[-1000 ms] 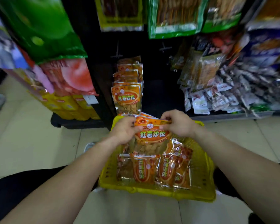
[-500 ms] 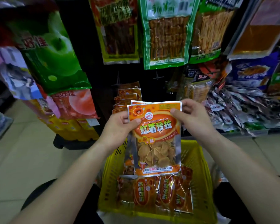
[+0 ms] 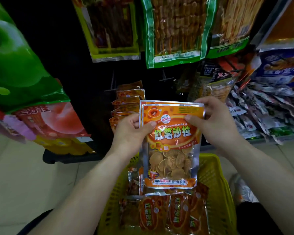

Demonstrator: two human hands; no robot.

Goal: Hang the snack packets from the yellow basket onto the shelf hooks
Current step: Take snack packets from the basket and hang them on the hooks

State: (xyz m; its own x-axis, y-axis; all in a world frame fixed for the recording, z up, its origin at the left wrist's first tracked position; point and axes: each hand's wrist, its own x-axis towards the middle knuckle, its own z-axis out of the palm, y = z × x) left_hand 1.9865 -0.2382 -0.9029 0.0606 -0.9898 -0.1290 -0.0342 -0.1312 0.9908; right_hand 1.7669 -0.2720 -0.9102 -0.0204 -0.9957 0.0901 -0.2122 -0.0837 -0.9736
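Observation:
An orange snack packet (image 3: pixel 171 148) with a clear window of round chips hangs upright between my hands, with a second packet's edge showing behind it. My left hand (image 3: pixel 131 131) grips its upper left edge and my right hand (image 3: pixel 212 122) pinches its upper right corner. Below them the yellow basket (image 3: pixel 215 177) holds several more orange packets (image 3: pixel 163 214) lying flat. Behind my left hand, a row of the same orange packets (image 3: pixel 127 102) hangs on a shelf hook. Bare hooks (image 3: pixel 166 79) stick out of the dark panel above.
Large green and yellow-edged snack bags (image 3: pixel 175 31) hang across the top. A big green bag (image 3: pixel 15 65) and pink bags hang at the left. Small silver packets (image 3: pixel 265 112) pile on a shelf at the right. Tiled floor lies on the left, a shoe (image 3: pixel 244 189) beside the basket.
Both hands have lifted the packet out of the basket to shelf height. Over the last half second the packet stayed between my hands and the view drew closer.

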